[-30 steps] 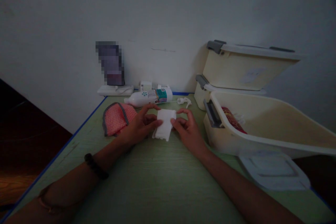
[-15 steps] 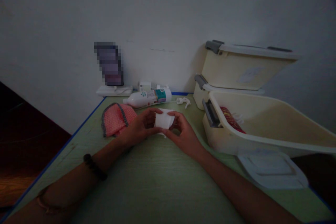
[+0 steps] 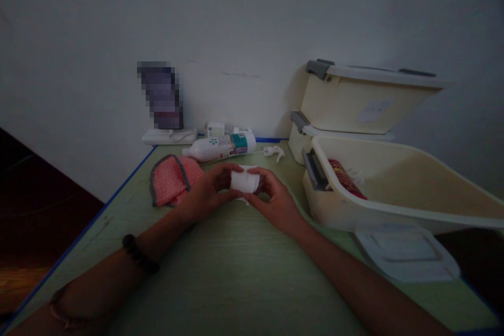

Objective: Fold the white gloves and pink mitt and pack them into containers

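Note:
Both of my hands meet over the middle of the green table [image 3: 236, 273], pinching a small folded white cloth [image 3: 244, 181] between them. My left hand [image 3: 207, 194] grips its left side with thumb and fingers closed. My right hand [image 3: 273, 199] grips its right side the same way. The cloth is lifted slightly off the table top. A pink mesh cloth with a dark edge [image 3: 171, 179] lies just left of my left hand.
A white bottle [image 3: 220, 147] lies on its side behind my hands, with a small white sprayer part [image 3: 274, 152] beside it. Cream storage bins [image 3: 394, 184] stand at the right, one open with a red item [image 3: 346, 178] inside. A white lid [image 3: 405, 249] lies in front.
The white cloth lay flat and wider on the table; my hands have folded it smaller and raised it slightly between them.

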Motion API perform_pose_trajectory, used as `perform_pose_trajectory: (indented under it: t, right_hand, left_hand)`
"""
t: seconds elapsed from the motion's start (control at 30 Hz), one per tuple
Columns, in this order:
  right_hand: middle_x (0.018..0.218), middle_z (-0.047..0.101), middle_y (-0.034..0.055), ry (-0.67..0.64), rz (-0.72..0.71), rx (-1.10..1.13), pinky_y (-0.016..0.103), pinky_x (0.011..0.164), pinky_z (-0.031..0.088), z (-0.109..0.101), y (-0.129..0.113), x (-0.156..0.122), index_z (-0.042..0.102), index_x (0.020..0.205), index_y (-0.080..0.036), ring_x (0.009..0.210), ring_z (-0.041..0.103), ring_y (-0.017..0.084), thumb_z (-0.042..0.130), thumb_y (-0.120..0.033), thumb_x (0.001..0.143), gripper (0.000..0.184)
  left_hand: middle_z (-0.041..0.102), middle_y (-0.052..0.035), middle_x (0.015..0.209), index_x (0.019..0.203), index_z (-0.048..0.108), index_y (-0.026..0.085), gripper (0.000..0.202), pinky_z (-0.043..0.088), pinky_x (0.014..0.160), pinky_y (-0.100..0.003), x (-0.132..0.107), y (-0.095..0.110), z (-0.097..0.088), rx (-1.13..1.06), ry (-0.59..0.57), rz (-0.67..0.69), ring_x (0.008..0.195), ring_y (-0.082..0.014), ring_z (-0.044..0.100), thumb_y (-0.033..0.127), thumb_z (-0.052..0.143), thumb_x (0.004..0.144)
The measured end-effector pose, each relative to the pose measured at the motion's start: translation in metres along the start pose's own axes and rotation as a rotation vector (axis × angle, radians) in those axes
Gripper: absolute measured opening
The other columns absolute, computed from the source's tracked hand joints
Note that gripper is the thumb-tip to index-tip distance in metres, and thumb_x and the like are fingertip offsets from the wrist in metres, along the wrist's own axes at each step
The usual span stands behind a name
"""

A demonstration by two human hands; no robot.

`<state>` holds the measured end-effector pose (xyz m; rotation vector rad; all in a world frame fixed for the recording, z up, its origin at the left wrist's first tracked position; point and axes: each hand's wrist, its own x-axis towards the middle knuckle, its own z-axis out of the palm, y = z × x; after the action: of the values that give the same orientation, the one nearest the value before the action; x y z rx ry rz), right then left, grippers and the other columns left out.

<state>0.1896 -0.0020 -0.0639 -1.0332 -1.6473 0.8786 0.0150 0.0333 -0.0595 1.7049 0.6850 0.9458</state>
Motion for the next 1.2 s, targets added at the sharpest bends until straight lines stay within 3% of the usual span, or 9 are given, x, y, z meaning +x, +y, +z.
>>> perform_pose_trajectory:
  t: [0.23,0.47,0.57,0.7,0.83,0.93,1.03,1.2]
  right_hand:
    - [0.097,0.062,0.0045,0.067,-0.011,-0.084,0.031,0.074,0.048,-0.001,-0.002,0.001,0.051,0.103,-0.02,0.083,0.059,0.016,0.062,-0.016,0.071,0.034]
    - [0.099,0.061,0.0044,0.073,-0.065,-0.081,0.032,0.075,0.048,-0.001,-0.001,0.0,0.052,0.103,-0.022,0.085,0.059,0.017,0.061,-0.015,0.071,0.035]
    - [0.101,0.06,0.0037,0.075,-0.047,0.022,0.031,0.077,0.047,-0.002,-0.003,0.0,0.051,0.104,-0.023,0.086,0.058,0.016,0.062,-0.016,0.07,0.036]
    - [0.09,0.061,0.0013,0.104,0.083,0.283,0.028,0.069,0.047,-0.003,-0.005,0.002,0.052,0.1,-0.022,0.078,0.057,0.013,0.063,-0.02,0.07,0.032]
    - [0.083,0.061,-0.0012,0.095,0.188,0.485,0.023,0.064,0.045,-0.005,0.0,0.005,0.056,0.095,-0.022,0.073,0.056,0.011,0.067,-0.02,0.065,0.032]
    - [0.079,0.062,-0.0028,0.081,0.203,0.586,0.021,0.059,0.043,-0.006,0.004,0.005,0.057,0.095,-0.023,0.068,0.055,0.009,0.067,-0.02,0.066,0.031]
    - [0.077,0.063,-0.0034,0.026,0.208,0.611,0.021,0.057,0.043,-0.005,0.003,0.005,0.057,0.097,-0.025,0.064,0.055,0.009,0.066,-0.022,0.069,0.03]
    - [0.094,0.064,0.0003,0.026,0.164,0.466,0.025,0.068,0.048,-0.001,-0.001,0.004,0.055,0.097,-0.024,0.081,0.059,0.013,0.067,-0.021,0.066,0.033]
  left_hand:
    - [0.06,-0.0083,0.108,0.106,0.048,0.017,0.037,0.046,0.088,-0.043,0.002,0.0,0.002,0.203,0.073,0.029,0.096,-0.0208,0.061,0.021,0.064,0.072]
    - [0.063,-0.0069,0.105,0.103,0.053,0.018,0.031,0.048,0.087,-0.039,0.001,-0.001,0.002,0.357,0.138,0.111,0.094,-0.0195,0.061,0.023,0.063,0.074]
    - [0.063,-0.0064,0.106,0.107,0.053,0.018,0.036,0.048,0.085,-0.035,-0.001,0.003,0.002,0.286,0.108,0.115,0.093,-0.0185,0.061,0.023,0.065,0.073]
    - [0.065,-0.0072,0.105,0.115,0.052,0.017,0.034,0.05,0.074,-0.027,-0.004,0.017,0.003,0.098,0.042,-0.007,0.091,-0.018,0.062,0.025,0.055,0.081]
    - [0.068,-0.0059,0.096,0.113,0.056,0.016,0.036,0.05,0.066,-0.024,-0.003,0.024,0.005,-0.015,0.075,-0.109,0.083,-0.0168,0.064,0.021,0.06,0.077]
    - [0.069,-0.0046,0.091,0.108,0.057,0.016,0.035,0.051,0.069,-0.025,-0.001,0.02,0.005,-0.105,0.077,-0.123,0.083,-0.0162,0.065,0.018,0.064,0.073]
    - [0.069,-0.0044,0.093,0.105,0.057,0.016,0.035,0.051,0.077,-0.027,0.001,0.012,0.005,-0.173,0.068,-0.095,0.087,-0.0165,0.065,0.018,0.067,0.071]
    - [0.069,-0.0034,0.087,0.102,0.055,0.016,0.036,0.052,0.076,-0.028,0.002,0.008,0.003,-0.113,0.113,-0.073,0.083,-0.0163,0.066,0.02,0.069,0.07]
